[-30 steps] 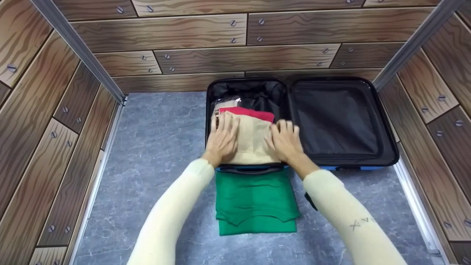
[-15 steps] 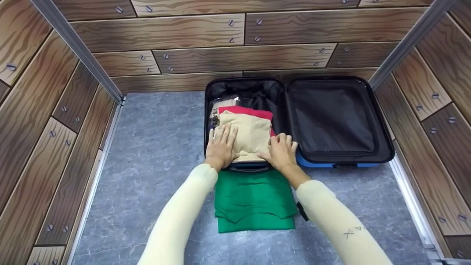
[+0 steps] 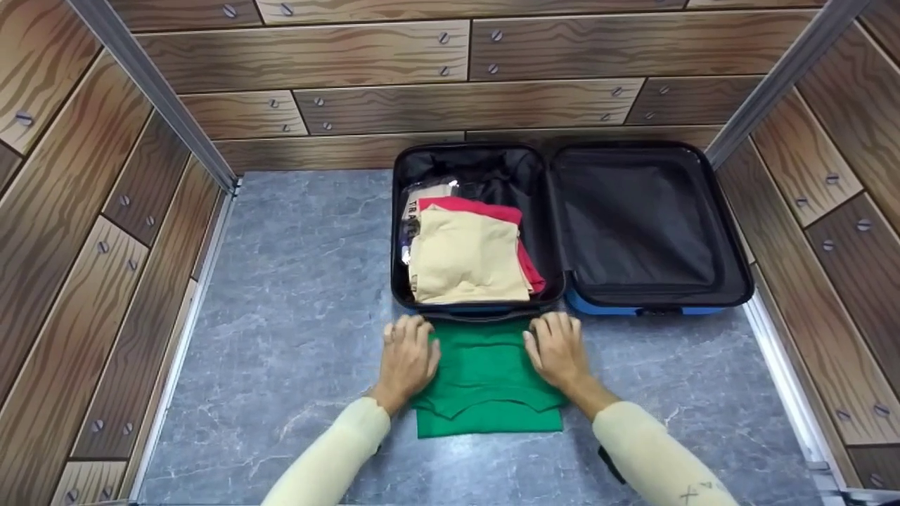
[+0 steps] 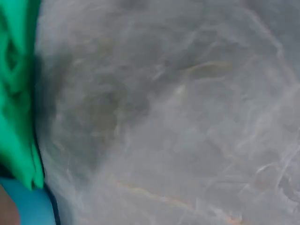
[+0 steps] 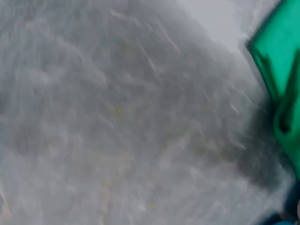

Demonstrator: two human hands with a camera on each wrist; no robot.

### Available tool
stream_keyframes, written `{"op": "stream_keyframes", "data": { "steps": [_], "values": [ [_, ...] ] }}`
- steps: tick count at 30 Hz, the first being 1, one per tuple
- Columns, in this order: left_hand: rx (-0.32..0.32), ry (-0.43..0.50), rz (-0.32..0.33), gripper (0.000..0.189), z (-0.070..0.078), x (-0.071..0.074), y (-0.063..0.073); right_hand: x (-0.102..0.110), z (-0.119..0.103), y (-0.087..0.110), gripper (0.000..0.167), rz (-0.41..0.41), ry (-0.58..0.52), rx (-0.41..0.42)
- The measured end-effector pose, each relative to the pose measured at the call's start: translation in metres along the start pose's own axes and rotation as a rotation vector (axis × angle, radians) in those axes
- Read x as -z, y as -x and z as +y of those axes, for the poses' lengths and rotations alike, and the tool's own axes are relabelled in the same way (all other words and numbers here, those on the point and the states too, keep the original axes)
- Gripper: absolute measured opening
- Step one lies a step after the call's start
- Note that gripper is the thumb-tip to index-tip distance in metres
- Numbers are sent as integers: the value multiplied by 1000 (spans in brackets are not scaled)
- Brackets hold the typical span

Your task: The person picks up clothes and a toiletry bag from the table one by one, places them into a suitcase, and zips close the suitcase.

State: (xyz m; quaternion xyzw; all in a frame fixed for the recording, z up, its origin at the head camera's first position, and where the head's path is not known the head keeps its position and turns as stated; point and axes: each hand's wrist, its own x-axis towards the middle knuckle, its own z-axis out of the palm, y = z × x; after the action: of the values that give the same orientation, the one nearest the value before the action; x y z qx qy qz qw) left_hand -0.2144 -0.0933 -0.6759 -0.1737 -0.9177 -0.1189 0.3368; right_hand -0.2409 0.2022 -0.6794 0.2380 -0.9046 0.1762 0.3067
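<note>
A folded green T-shirt point(image 3: 485, 365) lies on the floor in front of the open suitcase point(image 3: 555, 232). In the head view my left hand point(image 3: 409, 358) is at the shirt's upper left side, and my right hand point(image 3: 560, 355) is at its upper right side. The fingers of both bend downward near the suitcase's front rim; their tips are hidden, so a grip on the cloth cannot be made out. Inside the suitcase's left half lies a folded beige garment point(image 3: 471, 256). Under it a red garment point(image 3: 532, 270) shows at the top and right.
A clear-windowed packet with dark lettering point(image 3: 410, 218) sits at the left inside the suitcase. The black-lined lid point(image 3: 640, 218) lies open to the right. Wood-patterned walls point(image 3: 380, 112) surround the grey marbled floor point(image 3: 295, 281). Both wrist views show mostly blurred floor.
Both hands have left the beige garment and moved down toward me to the green T-shirt's upper sides. The beige garment now lies uncovered in the suitcase.
</note>
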Motion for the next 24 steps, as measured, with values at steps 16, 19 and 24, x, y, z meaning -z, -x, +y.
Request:
{"op": "stream_keyframes", "data": {
  "steps": [16, 19, 24],
  "values": [
    [203, -54, -307, 40, 20, -35, 24, -22, -16, 27, 45, -288, 99, -315],
    [203, -50, -387, 44, 19, -32, 23, -22, -19, 29, 47, -308, 74, -344],
    [180, -39, -488, 53, 22, -26, 38, -17, -27, 45, 58, -340, 56, -350]
  ]
}}
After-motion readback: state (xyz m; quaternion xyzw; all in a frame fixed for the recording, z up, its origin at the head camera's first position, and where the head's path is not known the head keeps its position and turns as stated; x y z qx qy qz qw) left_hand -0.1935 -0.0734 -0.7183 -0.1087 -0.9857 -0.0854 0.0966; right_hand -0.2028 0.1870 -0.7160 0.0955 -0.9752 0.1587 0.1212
